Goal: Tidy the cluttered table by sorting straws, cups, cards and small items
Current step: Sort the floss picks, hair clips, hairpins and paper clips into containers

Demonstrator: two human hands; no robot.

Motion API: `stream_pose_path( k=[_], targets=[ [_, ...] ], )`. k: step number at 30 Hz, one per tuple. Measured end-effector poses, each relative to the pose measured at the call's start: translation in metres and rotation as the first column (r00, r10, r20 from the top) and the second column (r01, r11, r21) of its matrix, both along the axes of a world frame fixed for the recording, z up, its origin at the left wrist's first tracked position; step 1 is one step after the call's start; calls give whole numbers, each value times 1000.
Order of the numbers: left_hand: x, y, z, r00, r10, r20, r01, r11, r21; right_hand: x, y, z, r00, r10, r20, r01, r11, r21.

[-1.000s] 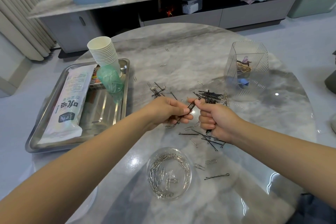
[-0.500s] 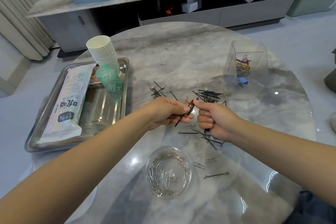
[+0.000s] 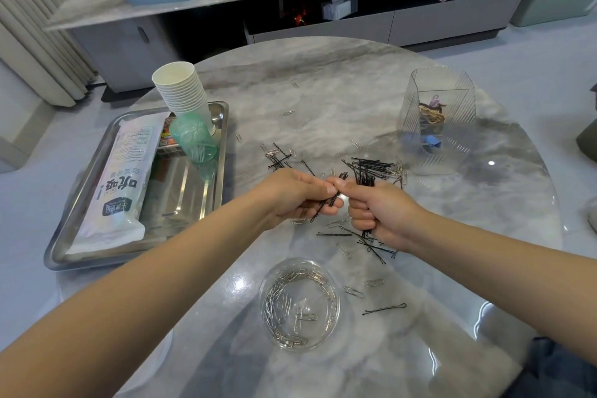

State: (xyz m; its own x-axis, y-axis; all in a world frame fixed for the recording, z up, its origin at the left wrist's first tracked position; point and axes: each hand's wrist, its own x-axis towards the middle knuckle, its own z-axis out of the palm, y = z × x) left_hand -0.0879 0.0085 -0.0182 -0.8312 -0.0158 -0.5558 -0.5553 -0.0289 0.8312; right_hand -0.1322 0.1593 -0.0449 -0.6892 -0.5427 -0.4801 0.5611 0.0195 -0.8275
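Head view shows my left hand point(image 3: 298, 195) pinching a few black bobby pins point(image 3: 329, 203) and meeting my right hand point(image 3: 379, 215), which is fisted round a fuller bundle point(image 3: 365, 179) above the surface point(image 3: 323, 100). A second ago the hands sat slightly apart with the pins angled lower; I judge they're being merged. Loose pins point(image 3: 371, 245) remain under them, beside the paper-clip bowl point(image 3: 302, 302).

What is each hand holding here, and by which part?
Right hand grips a bundle of black hairpins around its middle; left hand pinches a few hairpins mid-length.
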Motion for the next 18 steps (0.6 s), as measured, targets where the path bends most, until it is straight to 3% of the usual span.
stream_pose_path(
  k=[7, 13, 18],
  targets=[
    [1, 10, -5, 999, 39, 25, -41, 997, 68, -2, 1, 2, 993, -87, 79, 87, 996, 3],
    [1, 1, -3, 998, 61, 32, -63, 997, 41, -12, 6, 6, 974, -214, 79, 212, 977, 31],
    [-2, -1, -3, 980, 180, -83, -178, 984, 24, -7, 4, 5, 992, -63, 109, 46, 987, 152]
  ],
)
